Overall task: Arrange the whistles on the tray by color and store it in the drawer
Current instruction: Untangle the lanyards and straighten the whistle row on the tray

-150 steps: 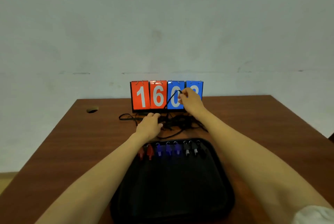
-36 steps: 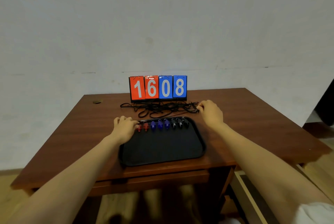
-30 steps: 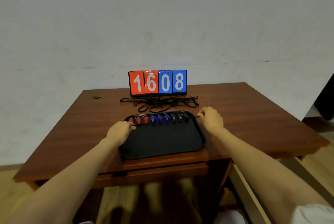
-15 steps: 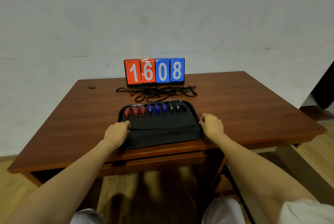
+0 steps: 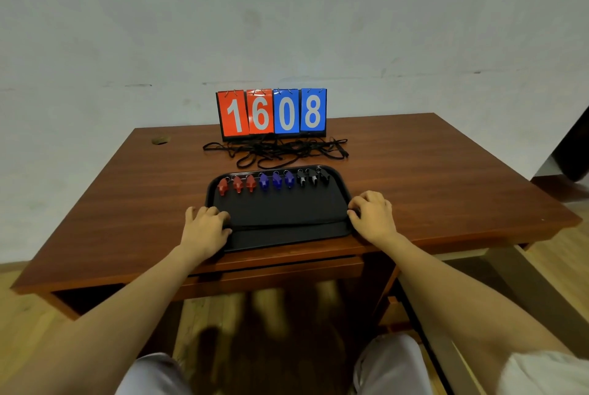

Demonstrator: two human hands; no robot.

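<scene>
Near the far left corner of the bench (image 5: 127, 203) a small round hole (image 5: 161, 140) shows in the wood. Closer in, by the near edge, the left grip (image 5: 205, 228) has its fingers curled over the left rim of the black tray (image 5: 280, 219), grasping it. The tray lies in the middle of the bench, its near rim close to the near edge.

Along the tray's far rim the whistles stand in one row. From the left come three red whistles (image 5: 237, 184), then three blue whistles (image 5: 276, 180), then three black whistles (image 5: 312, 177). Each group sits just beside the next.

Behind the tray, towards the far edge, a loose tangle of black cords (image 5: 274, 152) lies on the wood. Past it stands a flip scoreboard (image 5: 274, 112), reading 1 and 6 on red cards and 0 and 8 on blue.

At the tray's right rim the right grip (image 5: 371, 216) is curled round the edge, grasping the tray as well.

Under the near edge, below the tray, the drawer (image 5: 277, 272) front sits closed.
</scene>
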